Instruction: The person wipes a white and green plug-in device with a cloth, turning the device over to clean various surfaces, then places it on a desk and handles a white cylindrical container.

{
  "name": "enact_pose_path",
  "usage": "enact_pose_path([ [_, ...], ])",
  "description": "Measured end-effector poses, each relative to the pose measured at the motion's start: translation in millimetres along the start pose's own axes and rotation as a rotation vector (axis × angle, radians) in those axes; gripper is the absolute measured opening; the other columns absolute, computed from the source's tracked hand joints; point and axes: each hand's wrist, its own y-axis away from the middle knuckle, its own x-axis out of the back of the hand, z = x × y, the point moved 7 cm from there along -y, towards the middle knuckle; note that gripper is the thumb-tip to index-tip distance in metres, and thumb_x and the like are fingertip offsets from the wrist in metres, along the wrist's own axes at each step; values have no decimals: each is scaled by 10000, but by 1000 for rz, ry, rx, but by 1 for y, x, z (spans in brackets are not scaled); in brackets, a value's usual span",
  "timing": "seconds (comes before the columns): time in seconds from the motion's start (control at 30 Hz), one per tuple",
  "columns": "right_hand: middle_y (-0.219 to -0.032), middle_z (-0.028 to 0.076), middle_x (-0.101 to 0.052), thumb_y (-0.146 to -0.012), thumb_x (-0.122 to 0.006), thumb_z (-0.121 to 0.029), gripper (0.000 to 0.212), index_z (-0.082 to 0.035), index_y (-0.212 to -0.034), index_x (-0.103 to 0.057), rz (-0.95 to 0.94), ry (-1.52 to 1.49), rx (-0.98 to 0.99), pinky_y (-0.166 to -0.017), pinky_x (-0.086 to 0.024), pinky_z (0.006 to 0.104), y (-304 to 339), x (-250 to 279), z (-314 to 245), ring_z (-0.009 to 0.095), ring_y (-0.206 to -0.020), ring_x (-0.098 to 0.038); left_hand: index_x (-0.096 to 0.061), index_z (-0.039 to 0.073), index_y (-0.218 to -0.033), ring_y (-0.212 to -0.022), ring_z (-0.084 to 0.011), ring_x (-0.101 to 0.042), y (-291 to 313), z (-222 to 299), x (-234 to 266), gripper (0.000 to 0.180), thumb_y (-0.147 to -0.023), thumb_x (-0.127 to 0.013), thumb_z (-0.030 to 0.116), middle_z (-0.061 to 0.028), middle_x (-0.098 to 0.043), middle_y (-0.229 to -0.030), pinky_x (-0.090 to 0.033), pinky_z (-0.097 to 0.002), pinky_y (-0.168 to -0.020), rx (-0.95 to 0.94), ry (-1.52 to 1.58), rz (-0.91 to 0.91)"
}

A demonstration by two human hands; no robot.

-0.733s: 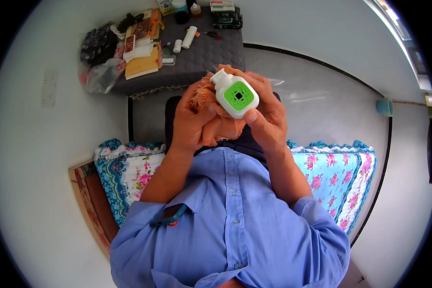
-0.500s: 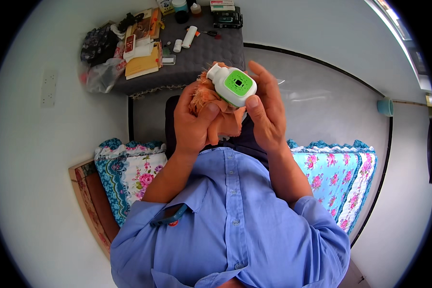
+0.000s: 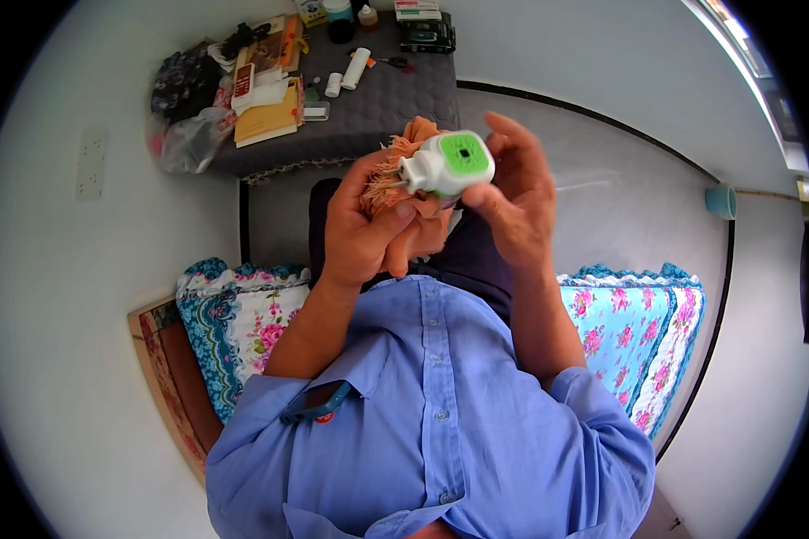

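Observation:
In front of my chest, my right hand (image 3: 515, 193) grips a white plug-in vaporizer (image 3: 467, 160) with a square, bright green, slotted top and a dark spot at its middle. My right thumb presses its near side, while most of the other fingers are behind it or raised. The plug end with its metal prongs points left, toward my left hand (image 3: 358, 220). That hand is closed on a crumpled orange fringed cloth (image 3: 411, 238), which bunches behind and below the vaporizer. The vaporizer's underside is mostly hidden by cloth and fingers.
Ahead is a dark quilted table (image 3: 404, 99) with a white bottle (image 3: 356, 68), scissors (image 3: 393, 62), a yellow envelope (image 3: 274, 117), a handset (image 3: 244, 83) and a plastic bag (image 3: 191, 144). Floral covers (image 3: 634, 332) lie at both my sides. A wall socket (image 3: 90, 164) is at left.
The vaporizer has moved slightly right and turned, so its plug end now faces left and shows prongs. My right hand has shifted right with it; my left hand keeps the cloth.

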Motion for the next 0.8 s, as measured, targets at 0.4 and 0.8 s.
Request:
enact_pose_path([
  [0.4,-1400,118,-525,-830,-877,-369,874,-26,-1483,-406,4,17,-11,-1081,-465,422,10,-14,2,214,-1265,-563,-516,-15,-1318,-1080,-163,-647,1,11,-4,447,-895,-653,-54,-119,-601,-1238,-536,-304,-953,-198,-411,7],
  [0.8,-1486,112,-399,-614,-985,-413,1241,-54,-1584,-300,-159,114,17,-1137,-438,431,10,-26,1,257,-1377,-481,-500,-18,-1332,-1091,-149,-646,0,18,-6,502,-864,-668,-84,-113,-626,-1198,-547,-302,-938,-186,-393,78],
])
